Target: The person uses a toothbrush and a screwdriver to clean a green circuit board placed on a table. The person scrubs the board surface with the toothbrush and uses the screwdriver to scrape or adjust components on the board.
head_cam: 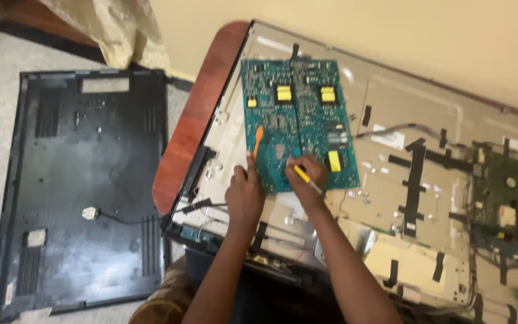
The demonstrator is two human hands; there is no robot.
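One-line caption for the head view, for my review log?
Left hand with an orange tool and right hand with a yellow tool at a teal board on an opened TV.

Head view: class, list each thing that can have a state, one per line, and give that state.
Television: face down on a wooden table, back open.
Black back cover: removed, flat on the floor.
Teal circuit board: exposed, lying on the television's metal back.
Left hand: holding an orange tool.
Right hand: holding a yellow-handled tool.
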